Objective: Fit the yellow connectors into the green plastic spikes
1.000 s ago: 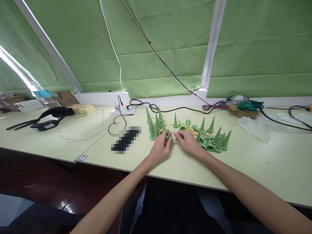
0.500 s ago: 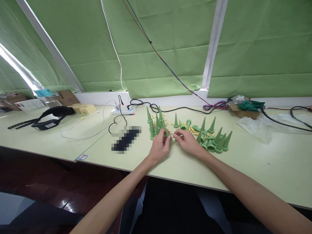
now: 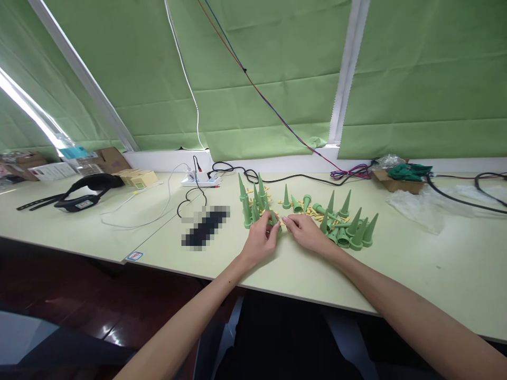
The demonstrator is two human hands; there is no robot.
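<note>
My left hand is closed around a green plastic spike, with its tip poking up between the fingers. Just to the right, my right hand pinches a small yellow piece close to that spike; whether the two touch, I cannot tell. Several green spikes stand upright in a group behind and left of my left hand, with yellow bits among them. Beyond my right hand is a looser heap of green spikes, some upright and some lying, around scattered small yellow pieces.
A pixelated dark object lies left of my hands. Behind it is a white power strip with cables. A black strapped headset and yellow boxes sit at left. On the right are a cardboard box and clear plastic film.
My hands stay almost in place, with only slight shifts of the fingers at the spike and yellow piece. The whole view has moved very slightly.
</note>
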